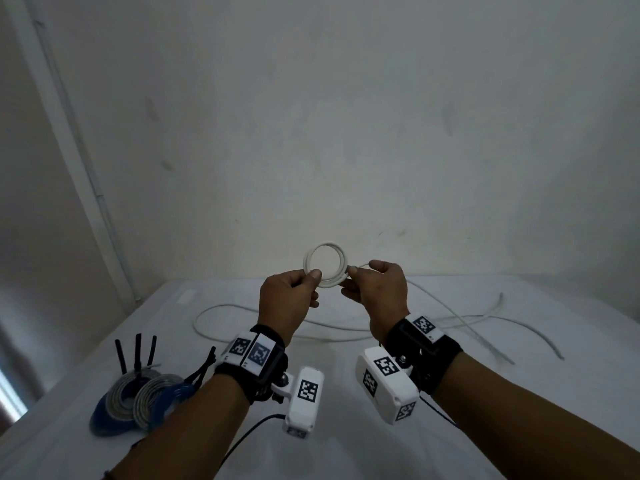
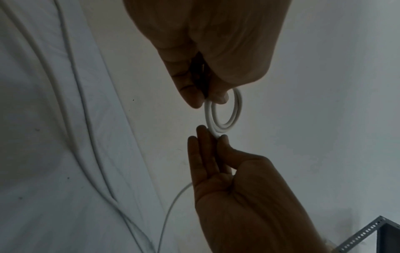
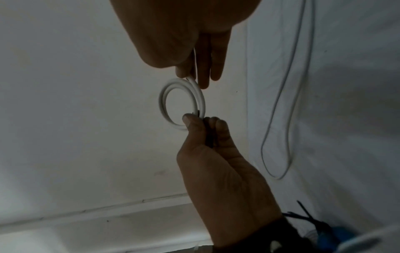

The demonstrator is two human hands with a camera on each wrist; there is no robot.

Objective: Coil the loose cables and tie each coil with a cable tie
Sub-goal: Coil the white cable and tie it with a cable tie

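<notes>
Pinching a small white coil point(image 1: 325, 265) above the table point(image 1: 519, 393), left hand point(image 1: 287, 299) at one side, right hand point(image 1: 379, 294) feeding the tail point(image 1: 460, 315); looking light and springy, best gripped where turns cross

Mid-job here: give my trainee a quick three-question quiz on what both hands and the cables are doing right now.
1. True or false: the white coil is lying flat on the table.
2. Which hand pinches the strand that trails down to the table? A) left hand B) right hand
3. Fill in: the grey and blue coils lie at the table's near ____ side, beside the black cable ties.

Key:
1. False; both hands hold it up in the air.
2. B; the loose white cable runs from the right hand.
3. Left.
</notes>
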